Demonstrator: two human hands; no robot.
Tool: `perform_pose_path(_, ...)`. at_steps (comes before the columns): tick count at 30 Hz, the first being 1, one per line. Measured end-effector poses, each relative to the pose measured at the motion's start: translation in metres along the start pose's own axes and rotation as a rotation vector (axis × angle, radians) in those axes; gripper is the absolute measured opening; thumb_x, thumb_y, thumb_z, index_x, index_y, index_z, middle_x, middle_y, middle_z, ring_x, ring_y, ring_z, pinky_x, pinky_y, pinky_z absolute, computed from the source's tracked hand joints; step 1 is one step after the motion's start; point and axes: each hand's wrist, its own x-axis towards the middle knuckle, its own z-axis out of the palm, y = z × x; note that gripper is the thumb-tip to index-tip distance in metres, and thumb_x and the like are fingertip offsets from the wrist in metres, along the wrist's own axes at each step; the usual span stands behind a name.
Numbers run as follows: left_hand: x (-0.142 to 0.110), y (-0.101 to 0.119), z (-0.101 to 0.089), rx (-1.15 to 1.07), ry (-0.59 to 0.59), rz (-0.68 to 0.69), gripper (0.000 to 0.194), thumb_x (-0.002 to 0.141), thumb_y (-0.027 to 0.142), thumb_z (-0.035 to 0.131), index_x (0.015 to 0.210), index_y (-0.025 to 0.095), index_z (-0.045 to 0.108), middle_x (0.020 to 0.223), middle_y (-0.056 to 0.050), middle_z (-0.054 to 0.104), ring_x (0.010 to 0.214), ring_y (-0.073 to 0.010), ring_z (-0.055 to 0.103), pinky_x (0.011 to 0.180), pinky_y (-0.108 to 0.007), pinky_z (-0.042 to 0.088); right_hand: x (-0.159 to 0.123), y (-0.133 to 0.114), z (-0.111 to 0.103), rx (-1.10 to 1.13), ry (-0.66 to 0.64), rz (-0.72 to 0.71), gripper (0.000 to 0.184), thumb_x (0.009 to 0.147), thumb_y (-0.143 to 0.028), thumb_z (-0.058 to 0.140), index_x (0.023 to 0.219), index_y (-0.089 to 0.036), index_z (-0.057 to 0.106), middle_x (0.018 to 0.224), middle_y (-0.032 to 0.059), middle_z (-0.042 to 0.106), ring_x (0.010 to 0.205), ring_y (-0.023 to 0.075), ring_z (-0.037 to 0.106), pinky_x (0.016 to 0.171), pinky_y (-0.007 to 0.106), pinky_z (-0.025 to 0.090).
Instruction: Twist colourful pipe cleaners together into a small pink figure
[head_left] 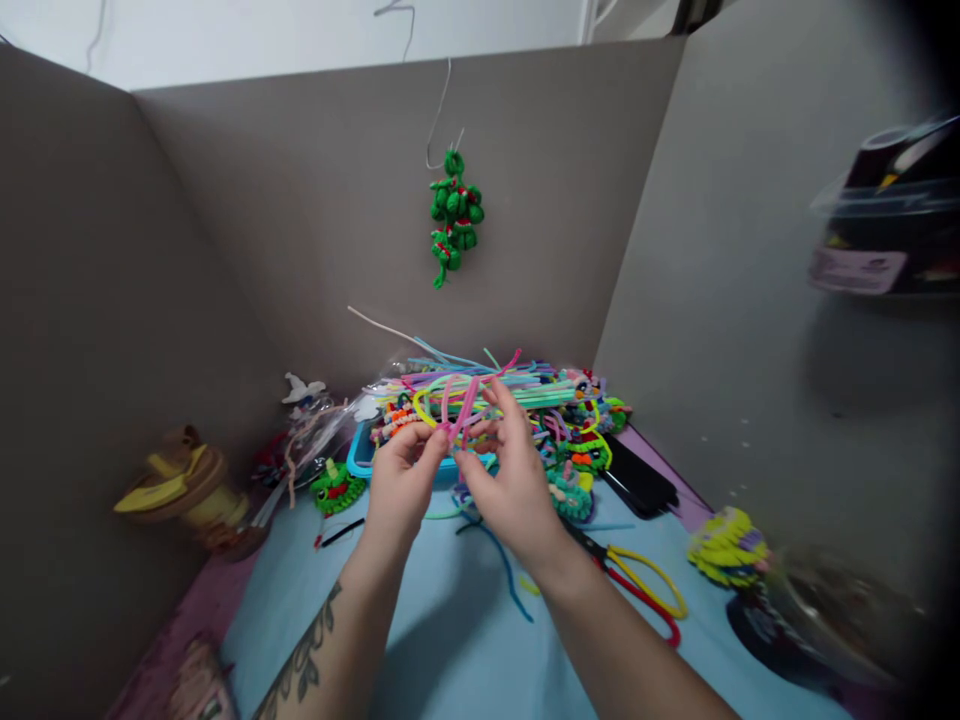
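Gray partition walls (322, 210) rise behind the blue tray (358, 462) and to both sides of it. A light blue cloth (442, 640) spreads in front of the tray, and a heap of many-colored fuzzy stems (540, 375) lies across its top. The left hand (409, 475), with a leaf tattoo on its forearm, and the right hand (510, 470) are raised before the tray, partly covering it. Well to the tray's left stands a yellowish pot (214, 505); high to its right, a dark container (892, 230) shows on the wall. Above the tray hangs a green fuzzy cluster (456, 210). Scissors (606, 556) with red and yellow handles lie to its front right, and a black, phone-like slab (637, 478) lies just right of it. A yellow fuzzy piece (727, 547) sits farther right, a green one (336, 490) near the tray's left end. In front of the tray, both hands pinch a looped bundle of pink strands (468, 405) between thumbs and fingers. Nearer than the tray lie a thin blue stem (508, 570) and, smallest, a yellow snippet (529, 585).
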Motion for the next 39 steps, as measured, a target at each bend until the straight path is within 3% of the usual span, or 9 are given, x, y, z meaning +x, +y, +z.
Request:
perform_pose_path(5, 0.004, -0.004, 0.0, -0.329, 0.077, -0.139, 0.021, 0.068, 0.034, 0.073, 0.068, 0.015, 0.064, 0.066, 0.001, 0.061, 0.063, -0.0107, 0.053, 0.065, -0.023, 0.043, 0.001, -0.006, -0.005, -0.119, -0.081, -0.212, 0.052, 0.081, -0.014, 0.059, 0.131, -0.027, 0.05, 0.137, 0.0108, 0.044, 0.126, 0.0254, 0.047, 0.103, 0.043, 0.044)
perform_pose_path(9, 0.006, 0.002, -0.003, -0.481, 0.064, -0.234, 0.021, 0.064, 0.032, 0.076, 0.068, 0.014, 0.065, 0.068, 0.001, 0.062, 0.065, -0.0101, 0.054, 0.065, -0.023, 0.044, 0.002, -0.001, -0.003, -0.177, -0.174, -0.343, 0.035, 0.083, -0.009, 0.056, 0.114, -0.024, 0.064, 0.12, 0.0097, 0.06, 0.115, 0.021, 0.056, 0.099, 0.039, 0.048)
perform_pose_path(17, 0.01, -0.003, -0.006, -0.442, 0.142, -0.205, 0.024, 0.066, 0.036, 0.073, 0.068, 0.015, 0.061, 0.064, 0.003, 0.058, 0.059, -0.009, 0.051, 0.06, -0.022, 0.043, 0.0, -0.005, -0.011, -0.177, -0.064, -0.519, 0.039, 0.088, -0.004, 0.043, 0.111, -0.026, 0.066, 0.099, 0.006, 0.071, 0.095, 0.0171, 0.066, 0.086, 0.033, 0.055)
perform_pose_path(19, 0.014, -0.01, -0.008, -0.417, 0.187, -0.189, 0.027, 0.067, 0.039, 0.071, 0.067, 0.016, 0.058, 0.062, 0.003, 0.056, 0.058, -0.0089, 0.05, 0.059, -0.022, 0.043, -0.003, -0.017, -0.016, -0.123, -0.163, -0.548, 0.039, 0.087, -0.003, 0.042, 0.112, -0.025, 0.064, 0.096, 0.0054, 0.071, 0.091, 0.0165, 0.066, 0.082, 0.032, 0.055)
perform_pose_path(24, 0.02, -0.015, -0.017, -0.38, 0.184, -0.217, 0.025, 0.074, 0.041, 0.064, 0.067, 0.018, 0.055, 0.063, 0.004, 0.053, 0.057, -0.0097, 0.048, 0.058, -0.022, 0.043, -0.008, -0.054, -0.03, -0.062, -0.657, -0.67, 0.033, 0.086, -0.006, 0.042, 0.108, -0.022, 0.062, 0.085, 0.0039, 0.07, 0.081, 0.0157, 0.064, 0.075, 0.028, 0.054)
perform_pose_path(27, 0.017, -0.009, -0.018, -0.292, 0.16, -0.142, 0.022, 0.077, 0.039, 0.061, 0.069, 0.018, 0.057, 0.065, 0.003, 0.054, 0.059, -0.01, 0.048, 0.058, -0.022, 0.042, -0.007, -0.059, -0.035, 0.012, -0.724, -0.638, 0.017, 0.088, -0.024, 0.056, 0.103, -0.019, 0.062, 0.082, 0.0042, 0.07, 0.078, 0.0156, 0.065, 0.074, 0.027, 0.053)
perform_pose_path(30, 0.011, -0.001, -0.017, -0.164, 0.103, -0.073, 0.022, 0.077, 0.036, 0.064, 0.068, 0.016, 0.059, 0.062, 0.003, 0.052, 0.059, -0.0095, 0.046, 0.057, -0.021, 0.039, -0.002, -0.045, -0.036, 0.095, -0.586, -0.543, 0.025, 0.085, -0.038, 0.062, 0.103, -0.02, 0.063, 0.083, 0.0033, 0.071, 0.079, 0.015, 0.066, 0.075, 0.026, 0.053)
perform_pose_path(35, -0.001, 0.009, -0.014, 0.066, -0.048, 0.045, 0.023, 0.082, 0.036, 0.06, 0.07, 0.016, 0.061, 0.066, 0.001, 0.057, 0.065, -0.0123, 0.051, 0.064, -0.023, 0.04, 0.005, -0.018, -0.03, -0.163, -0.062, -0.421, 0.011, 0.088, -0.018, 0.057, 0.091, -0.023, 0.066, 0.083, 0.0018, 0.069, 0.079, 0.0159, 0.062, 0.074, 0.031, 0.049)
perform_pose_path(39, -0.007, 0.017, -0.012, 0.163, -0.107, 0.125, 0.022, 0.084, 0.035, 0.059, 0.072, 0.017, 0.062, 0.071, -0.001, 0.062, 0.071, -0.0148, 0.055, 0.069, -0.025, 0.042, 0.007, -0.015, -0.027, -0.336, 0.076, -0.447, 0.005, 0.084, -0.019, 0.063, 0.086, -0.022, 0.066, 0.083, 0.0041, 0.064, 0.082, 0.019, 0.058, 0.076, 0.035, 0.047)
